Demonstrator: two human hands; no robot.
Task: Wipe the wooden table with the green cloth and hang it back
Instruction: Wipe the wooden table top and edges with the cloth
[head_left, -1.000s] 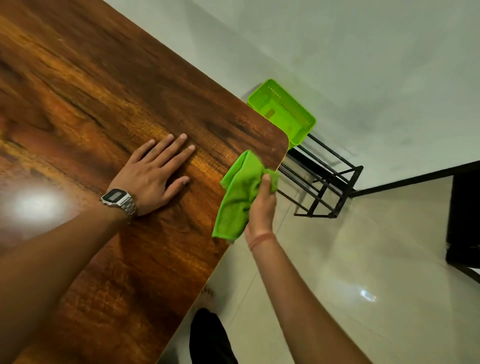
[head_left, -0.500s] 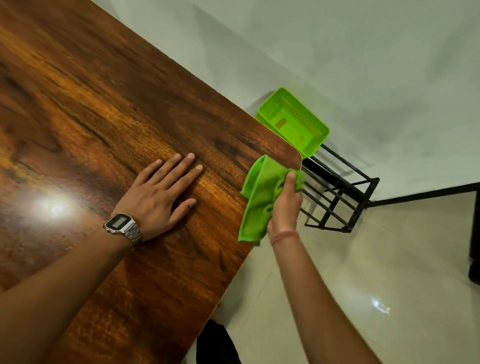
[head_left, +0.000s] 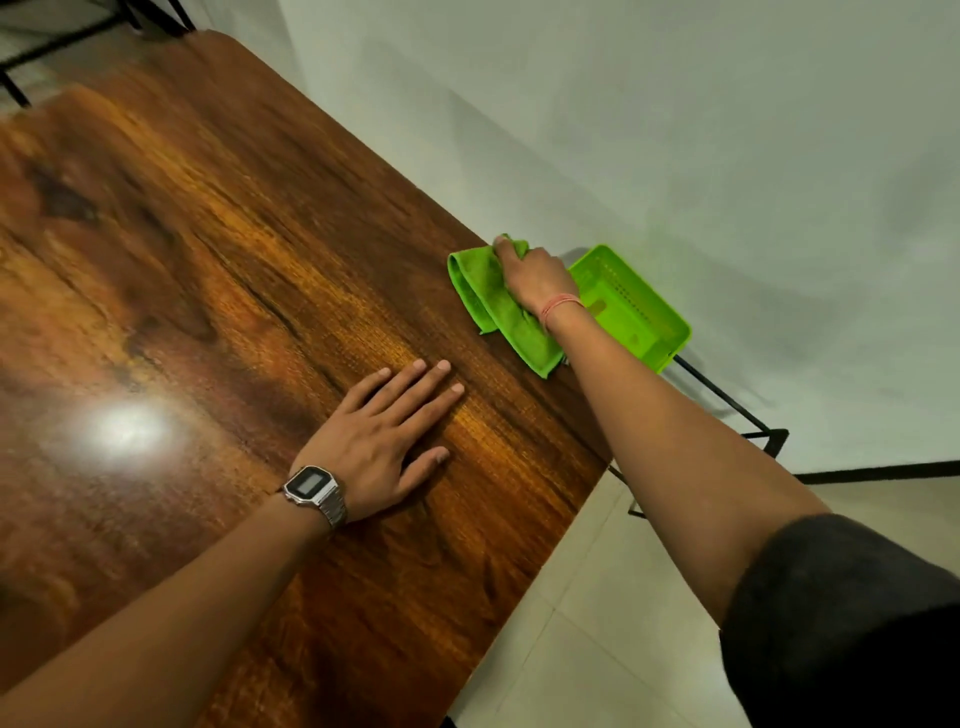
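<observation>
The glossy wooden table (head_left: 218, 270) fills the left of the view, its right edge running diagonally. My right hand (head_left: 537, 278) presses the folded green cloth (head_left: 493, 306) flat on the table near its far right corner, fingers gripping the cloth's far edge. My left hand (head_left: 387, 441), with a metal digital watch on the wrist, lies flat and open on the table closer to me, fingers spread, holding nothing.
A bright green plastic basket (head_left: 631, 306) sits on a black metal wire rack (head_left: 748, 421) just beyond the table's corner, against the pale wall. Light tiled floor (head_left: 597, 634) lies to the right of the table. More black metal legs show at top left (head_left: 31, 47).
My right hand has carried the cloth from the table's right edge up onto the surface near the far corner. The left hand has stayed flat in place. The camera view has shifted.
</observation>
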